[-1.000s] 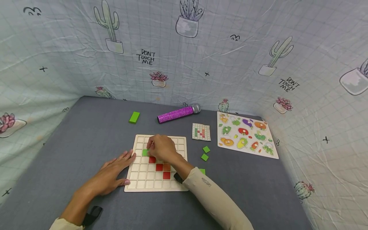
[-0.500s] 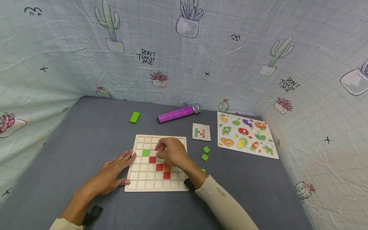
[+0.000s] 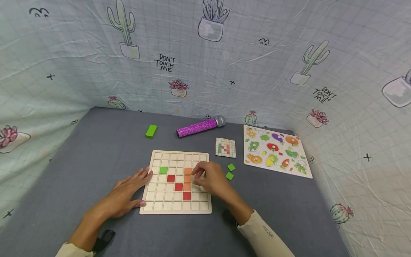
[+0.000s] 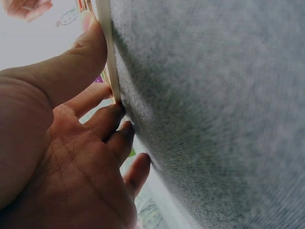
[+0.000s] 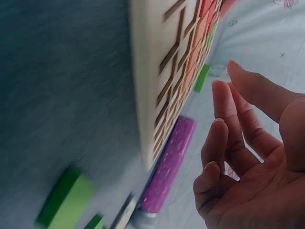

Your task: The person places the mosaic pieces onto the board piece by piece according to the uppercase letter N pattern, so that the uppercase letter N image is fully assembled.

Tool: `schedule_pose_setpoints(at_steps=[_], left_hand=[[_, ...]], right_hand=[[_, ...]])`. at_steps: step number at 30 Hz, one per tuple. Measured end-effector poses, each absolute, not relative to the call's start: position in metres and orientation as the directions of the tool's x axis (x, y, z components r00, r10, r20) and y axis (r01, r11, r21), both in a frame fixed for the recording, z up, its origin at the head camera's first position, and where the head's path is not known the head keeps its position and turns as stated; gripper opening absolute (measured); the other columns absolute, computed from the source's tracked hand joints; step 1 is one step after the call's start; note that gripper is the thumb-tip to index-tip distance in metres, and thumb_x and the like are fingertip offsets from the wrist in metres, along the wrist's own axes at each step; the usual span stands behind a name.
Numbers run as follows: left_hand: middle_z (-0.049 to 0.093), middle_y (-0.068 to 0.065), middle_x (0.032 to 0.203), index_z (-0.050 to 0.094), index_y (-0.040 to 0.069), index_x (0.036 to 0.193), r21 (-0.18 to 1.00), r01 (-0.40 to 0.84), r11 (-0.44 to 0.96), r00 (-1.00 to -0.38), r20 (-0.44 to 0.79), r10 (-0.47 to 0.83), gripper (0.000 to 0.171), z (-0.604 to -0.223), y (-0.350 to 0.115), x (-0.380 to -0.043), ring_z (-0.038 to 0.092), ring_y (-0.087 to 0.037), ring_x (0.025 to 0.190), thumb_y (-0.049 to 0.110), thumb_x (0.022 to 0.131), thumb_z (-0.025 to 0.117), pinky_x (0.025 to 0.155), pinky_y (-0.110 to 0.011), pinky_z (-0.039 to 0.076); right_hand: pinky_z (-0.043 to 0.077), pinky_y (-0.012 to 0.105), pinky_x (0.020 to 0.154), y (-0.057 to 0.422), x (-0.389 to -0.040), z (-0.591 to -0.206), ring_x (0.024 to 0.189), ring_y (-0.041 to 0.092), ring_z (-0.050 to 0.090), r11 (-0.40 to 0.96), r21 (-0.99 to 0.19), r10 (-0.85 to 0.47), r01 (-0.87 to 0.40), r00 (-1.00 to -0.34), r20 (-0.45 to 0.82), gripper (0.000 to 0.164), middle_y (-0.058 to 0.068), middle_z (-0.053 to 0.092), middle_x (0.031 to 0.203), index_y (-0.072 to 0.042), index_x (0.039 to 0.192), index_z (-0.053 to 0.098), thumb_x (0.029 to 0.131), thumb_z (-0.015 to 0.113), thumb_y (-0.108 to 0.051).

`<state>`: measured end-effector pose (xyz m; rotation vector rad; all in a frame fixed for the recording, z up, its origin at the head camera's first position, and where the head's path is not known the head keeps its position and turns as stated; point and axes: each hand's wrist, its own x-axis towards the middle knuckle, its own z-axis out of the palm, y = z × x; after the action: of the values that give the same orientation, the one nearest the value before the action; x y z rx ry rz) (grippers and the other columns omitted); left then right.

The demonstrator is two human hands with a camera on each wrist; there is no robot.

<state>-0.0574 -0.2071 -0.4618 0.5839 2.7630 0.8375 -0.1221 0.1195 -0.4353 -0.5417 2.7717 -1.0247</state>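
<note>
A wooden grid board (image 3: 158, 206) lies on the grey table. One green tile (image 3: 163, 170), three red tiles (image 3: 178, 187) and three orange tiles (image 3: 187, 179) sit in its squares. My left hand (image 3: 125, 194) rests at the board's left edge, fingers spread; in the left wrist view its thumb lies along the rim. Over the right side of the board hovers my right hand (image 3: 212, 178), beside the orange column. Its fingers are loosely bent with nothing between them, as the right wrist view shows. Two loose green tiles (image 3: 229, 176) lie right of the board.
Behind the board are a green block (image 3: 151, 131), a purple glitter microphone (image 3: 199, 127) and a small pattern card (image 3: 225, 147). A vegetable puzzle board (image 3: 277, 151) lies at the back right. Another green block (image 5: 69, 198) shows in the right wrist view. Cactus-print cloth (image 3: 244, 60) surrounds the table.
My right hand has moved right across the board, away from the green tile, which stays in its square. The orange column now shows. My left hand has kept its place.
</note>
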Motion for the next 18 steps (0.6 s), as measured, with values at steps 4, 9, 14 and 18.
schedule_pose_setpoints(at_steps=[4,9,14,18], left_hand=[[0.029,-0.015,0.176,0.037,0.011,0.167,0.566,0.312,0.763,-0.904,-0.072,0.422,0.096,-0.462,-0.207,-0.058,0.029,-0.042,0.161,0.028,0.086,0.086,0.118,-0.069,0.026],[0.029,-0.015,0.176,0.036,0.012,0.167,0.568,0.309,0.763,-0.905,-0.072,0.42,0.096,-0.462,-0.207,-0.058,0.029,-0.042,0.161,0.028,0.086,0.086,0.117,-0.069,0.027],[0.029,-0.015,0.176,0.036,0.012,0.167,0.57,0.306,0.763,-0.905,-0.075,0.42,0.096,-0.461,-0.207,-0.058,0.029,-0.043,0.161,0.028,0.086,0.086,0.117,-0.069,0.027],[0.029,-0.016,0.175,0.036,0.011,0.167,0.57,0.307,0.762,-0.904,-0.075,0.42,0.096,-0.461,-0.207,-0.058,0.029,-0.044,0.161,0.027,0.086,0.086,0.117,-0.07,0.026]], right_hand=[[0.044,0.024,0.064,0.138,-0.116,-0.436,0.07,0.013,0.056,0.713,-0.643,-0.36,-0.28,-0.933,0.007,0.016,-0.008,0.072,0.078,-0.014,0.096,0.08,0.085,0.09,-0.01],[0.043,0.024,0.064,0.159,-0.11,-0.438,0.069,0.01,0.054,0.716,-0.647,-0.329,-0.261,-0.944,0.016,0.018,-0.008,0.071,0.078,-0.013,0.096,0.08,0.083,0.091,-0.008],[0.045,0.023,0.061,0.176,-0.104,-0.442,0.066,0.006,0.054,0.719,-0.652,-0.298,-0.242,-0.954,0.025,0.021,-0.006,0.073,0.08,-0.014,0.095,0.08,0.08,0.093,-0.007],[0.046,0.023,0.066,0.187,-0.1,-0.445,0.072,0.01,0.06,0.719,-0.663,-0.278,-0.208,-0.961,0.0,0.023,-0.005,0.075,0.084,-0.016,0.096,0.08,0.079,0.094,-0.008]])
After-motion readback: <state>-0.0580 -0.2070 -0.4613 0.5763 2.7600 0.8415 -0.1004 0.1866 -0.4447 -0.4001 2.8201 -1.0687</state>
